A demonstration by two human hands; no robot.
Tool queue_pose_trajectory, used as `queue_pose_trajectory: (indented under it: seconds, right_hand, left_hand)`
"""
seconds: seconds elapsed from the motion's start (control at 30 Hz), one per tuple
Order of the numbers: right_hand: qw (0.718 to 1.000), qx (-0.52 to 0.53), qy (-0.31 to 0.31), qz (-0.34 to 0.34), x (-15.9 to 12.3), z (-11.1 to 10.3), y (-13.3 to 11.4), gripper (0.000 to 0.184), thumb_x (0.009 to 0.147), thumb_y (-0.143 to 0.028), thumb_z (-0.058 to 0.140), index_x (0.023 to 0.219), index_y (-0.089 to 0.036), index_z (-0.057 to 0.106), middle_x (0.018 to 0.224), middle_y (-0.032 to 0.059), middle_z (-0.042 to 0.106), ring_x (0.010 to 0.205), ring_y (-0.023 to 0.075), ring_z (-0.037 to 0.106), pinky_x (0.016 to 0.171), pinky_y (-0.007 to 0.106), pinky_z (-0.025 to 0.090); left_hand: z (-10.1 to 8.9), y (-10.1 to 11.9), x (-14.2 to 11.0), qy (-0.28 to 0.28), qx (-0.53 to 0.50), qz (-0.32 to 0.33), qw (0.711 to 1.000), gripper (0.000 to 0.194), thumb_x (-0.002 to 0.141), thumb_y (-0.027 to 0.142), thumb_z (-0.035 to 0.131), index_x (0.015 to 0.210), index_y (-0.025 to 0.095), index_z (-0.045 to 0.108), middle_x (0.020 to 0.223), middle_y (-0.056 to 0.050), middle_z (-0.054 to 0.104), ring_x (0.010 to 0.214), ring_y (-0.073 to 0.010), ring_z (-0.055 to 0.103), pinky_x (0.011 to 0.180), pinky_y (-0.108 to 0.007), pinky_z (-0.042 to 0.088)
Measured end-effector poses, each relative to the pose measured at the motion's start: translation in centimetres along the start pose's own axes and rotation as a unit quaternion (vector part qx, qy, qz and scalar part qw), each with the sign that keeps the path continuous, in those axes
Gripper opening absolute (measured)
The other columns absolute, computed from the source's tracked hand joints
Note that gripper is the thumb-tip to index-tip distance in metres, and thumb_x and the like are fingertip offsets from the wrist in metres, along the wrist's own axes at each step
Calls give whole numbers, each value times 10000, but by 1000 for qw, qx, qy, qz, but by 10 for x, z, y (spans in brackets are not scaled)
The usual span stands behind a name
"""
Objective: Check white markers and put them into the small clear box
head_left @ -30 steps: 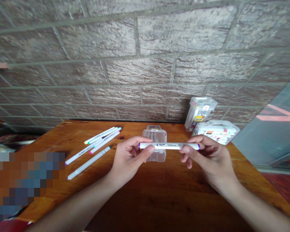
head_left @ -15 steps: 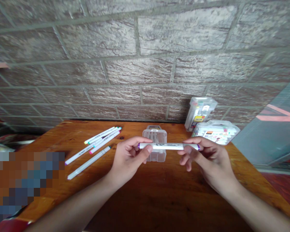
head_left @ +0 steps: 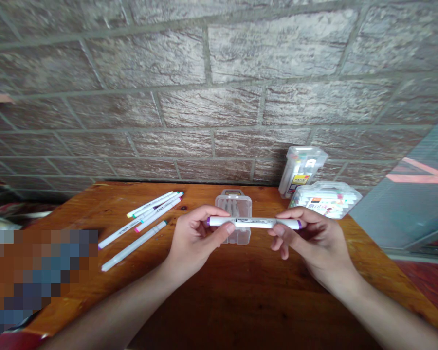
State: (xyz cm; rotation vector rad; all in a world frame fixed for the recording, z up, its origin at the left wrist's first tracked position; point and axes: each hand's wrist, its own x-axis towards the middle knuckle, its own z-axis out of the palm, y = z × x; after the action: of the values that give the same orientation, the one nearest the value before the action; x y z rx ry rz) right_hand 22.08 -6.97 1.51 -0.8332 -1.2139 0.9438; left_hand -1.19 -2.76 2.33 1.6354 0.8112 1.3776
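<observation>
A white marker (head_left: 254,222) with purple ends is held level above the table, its printed side towards me. My left hand (head_left: 197,238) pinches it near the left end between thumb and fingers. Near the right end, the thumb and fingers of my right hand (head_left: 317,238) grip it too. Behind the marker, a clear plastic case (head_left: 237,206) with its lid open lies on the table, partly covered by the marker and my left fingers. Some markers show inside it.
Several white markers (head_left: 146,228) with coloured ends lie on the wooden table (head_left: 219,296) at the left. At the back right, a clear case of markers (head_left: 302,172) stands beside a wider handled case (head_left: 326,200). A brick-patterned wall (head_left: 211,107) rises behind the table.
The marker has turned about its length between my fingers, so different print faces me. My left thumb has shifted slightly right along it. Other things stay put.
</observation>
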Motion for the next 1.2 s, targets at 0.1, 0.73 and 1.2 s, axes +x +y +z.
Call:
queue_pose_trajectory:
  seconds: [0.1,0.73,1.2]
  right_hand:
    - [1000,-5,1,-2,0,1,-1,170,831,-237,912,953,-209,797,678,40,793,483,166,717,396,212,575]
    - [1000,-21,4,-5,1,3,-12,188,821,-320,917,926,-200,818,644,50,773,467,163,693,380,220,563]
    - [1000,-31,0,5,2,2,-11,178,821,-277,914,923,-193,794,582,20,736,418,137,646,379,207,540]
  left_hand:
    - [-1,-1,-1,-2,-5,-16,1000,159,839,267,843,920,150,773,634,10,686,473,-91,585,448,-182,446]
    - [-3,-2,-2,-14,-28,-13,999,158,904,294,798,977,156,772,606,22,670,483,-96,594,466,-183,478]
    - [-1,3,-2,-1,-2,13,1000,129,827,241,838,919,165,789,600,13,679,471,-100,567,436,-196,428]
